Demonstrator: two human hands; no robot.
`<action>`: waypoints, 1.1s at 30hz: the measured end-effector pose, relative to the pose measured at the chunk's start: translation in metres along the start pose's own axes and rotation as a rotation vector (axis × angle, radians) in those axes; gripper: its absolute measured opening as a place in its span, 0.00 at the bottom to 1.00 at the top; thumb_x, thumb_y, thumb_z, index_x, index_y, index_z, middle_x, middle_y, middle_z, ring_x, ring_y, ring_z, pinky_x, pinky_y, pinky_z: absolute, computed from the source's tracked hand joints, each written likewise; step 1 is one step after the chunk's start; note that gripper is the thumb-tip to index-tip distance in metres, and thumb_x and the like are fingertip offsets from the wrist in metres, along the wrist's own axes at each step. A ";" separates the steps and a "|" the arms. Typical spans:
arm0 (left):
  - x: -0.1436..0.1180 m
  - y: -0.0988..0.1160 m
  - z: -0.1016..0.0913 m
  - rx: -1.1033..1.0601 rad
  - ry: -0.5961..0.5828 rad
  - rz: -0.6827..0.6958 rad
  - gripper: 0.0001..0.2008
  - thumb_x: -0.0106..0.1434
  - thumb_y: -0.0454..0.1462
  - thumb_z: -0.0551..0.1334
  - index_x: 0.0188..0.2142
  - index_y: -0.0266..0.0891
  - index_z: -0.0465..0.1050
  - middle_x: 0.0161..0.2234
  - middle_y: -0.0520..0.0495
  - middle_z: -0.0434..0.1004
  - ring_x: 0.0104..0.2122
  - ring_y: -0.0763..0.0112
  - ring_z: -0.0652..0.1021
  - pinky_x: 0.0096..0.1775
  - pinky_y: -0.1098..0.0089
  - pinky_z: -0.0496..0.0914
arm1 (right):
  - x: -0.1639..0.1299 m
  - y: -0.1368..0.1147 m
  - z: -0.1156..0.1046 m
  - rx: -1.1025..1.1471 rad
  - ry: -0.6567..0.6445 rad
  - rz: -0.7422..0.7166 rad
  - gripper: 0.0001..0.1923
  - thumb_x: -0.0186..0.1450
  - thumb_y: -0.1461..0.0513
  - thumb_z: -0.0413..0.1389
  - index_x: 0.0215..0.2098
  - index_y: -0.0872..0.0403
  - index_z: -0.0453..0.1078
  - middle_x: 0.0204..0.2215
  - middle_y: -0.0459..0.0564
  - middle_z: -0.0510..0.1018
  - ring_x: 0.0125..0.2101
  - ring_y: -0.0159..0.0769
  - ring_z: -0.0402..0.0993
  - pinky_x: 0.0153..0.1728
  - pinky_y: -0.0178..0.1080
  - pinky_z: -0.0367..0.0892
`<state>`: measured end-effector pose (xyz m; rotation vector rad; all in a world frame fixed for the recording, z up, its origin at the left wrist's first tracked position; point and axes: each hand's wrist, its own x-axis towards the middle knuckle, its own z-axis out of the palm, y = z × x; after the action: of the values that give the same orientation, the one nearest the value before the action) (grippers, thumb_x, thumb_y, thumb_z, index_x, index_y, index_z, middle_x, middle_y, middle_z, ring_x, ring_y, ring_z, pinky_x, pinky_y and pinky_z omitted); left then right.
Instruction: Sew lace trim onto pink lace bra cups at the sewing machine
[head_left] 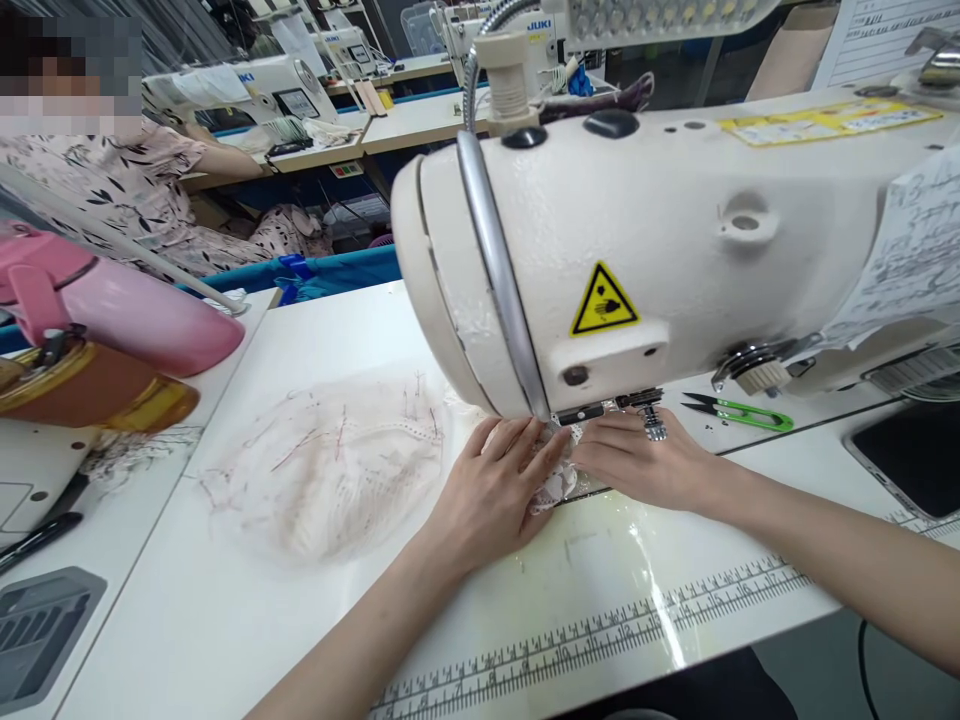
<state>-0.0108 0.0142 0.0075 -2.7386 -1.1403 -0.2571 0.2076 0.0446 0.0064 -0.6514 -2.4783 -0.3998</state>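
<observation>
White lace fabric [556, 482] lies bunched under the head of a sewing machine [637, 230]. My left hand [491, 485] rests on the lace from the left, with some of it gathered between index finger and thumb. From the right, my right hand [641, 455] has its fingers together at the lace's edge, close to the presser area. The machine head hides the needle and some fingertips. A sheer pale piece with reddish thread ends [337, 470] spreads over the table to the left of my left hand.
Green thread snips [739, 411] and a phone [911, 455] lie at the right. A printed ruler [570, 650] runs along the front edge. At the left are a pink bottle [142, 305] and an amber cup [105, 385]. A co-worker [127, 190] sits beyond, near other machines.
</observation>
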 end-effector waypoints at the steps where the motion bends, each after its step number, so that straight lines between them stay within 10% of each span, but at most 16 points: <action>1: 0.000 0.000 0.000 0.003 -0.004 0.000 0.28 0.60 0.41 0.56 0.60 0.37 0.61 0.52 0.38 0.72 0.49 0.53 0.70 0.51 0.52 0.62 | 0.001 0.001 -0.002 -0.019 -0.013 -0.002 0.12 0.65 0.70 0.48 0.28 0.52 0.67 0.25 0.41 0.73 0.28 0.28 0.64 0.27 0.35 0.56; 15: -0.002 0.001 0.000 0.026 0.201 0.176 0.12 0.65 0.31 0.53 0.45 0.31 0.71 0.49 0.41 0.76 0.49 0.64 0.76 0.53 0.62 0.70 | 0.001 0.003 -0.001 0.009 -0.054 -0.002 0.12 0.66 0.69 0.48 0.31 0.51 0.69 0.28 0.39 0.77 0.27 0.27 0.68 0.28 0.35 0.60; 33: 0.000 -0.007 0.000 0.018 0.124 0.049 0.08 0.65 0.31 0.52 0.37 0.36 0.70 0.49 0.41 0.75 0.49 0.65 0.76 0.55 0.59 0.69 | -0.002 -0.002 0.017 0.313 -0.104 0.068 0.15 0.64 0.74 0.47 0.39 0.53 0.71 0.37 0.46 0.79 0.40 0.31 0.73 0.40 0.36 0.67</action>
<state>-0.0161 0.0194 0.0084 -2.6882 -1.0373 -0.4021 0.2010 0.0491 -0.0092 -0.6363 -2.5328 0.0501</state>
